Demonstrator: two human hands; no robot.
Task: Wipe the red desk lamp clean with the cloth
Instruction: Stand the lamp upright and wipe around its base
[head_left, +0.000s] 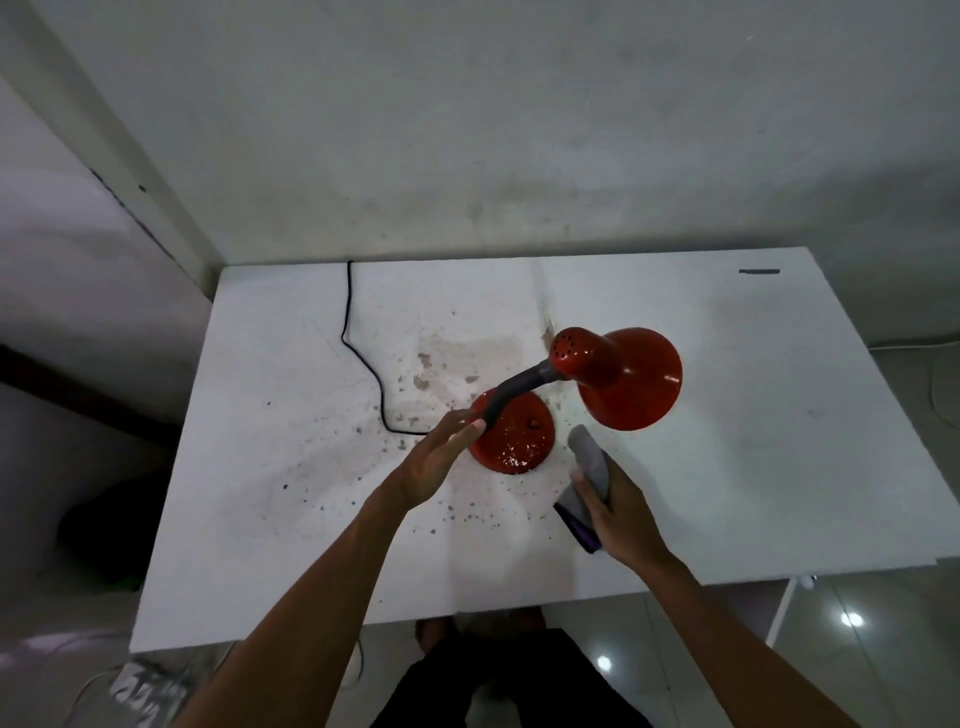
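- A red metal desk lamp (571, 395) with a round base, a bendy grey neck and a cone-shaped shade is seen standing near the middle of the white table (753, 467).
- The round red base (519, 441) is set flat on the table top, and white flecks are seen on it.
- The grey neck (514, 387) is bent over to the right, so the red shade (628, 376) is held up over the table, toward the right edge.
- The left hand (434, 462) is stretched out with straight fingers, and its fingertips (475, 427) are placed at the bottom of the neck, just beside the base. Nothing is gripped by it.
- A folded grey cloth (589, 457) with a purple and black edge is gripped in the right hand (618, 514), with the thumb pressed on top of it.
- The cloth is held just beside the base, on its right, below the shade. It cannot be told if the lamp is touched by it.
- A thin black cord (358, 358) is laid from the far edge of the table to the base.
- Brown stains and dark specks (447, 358) are seen on the table around the lamp.
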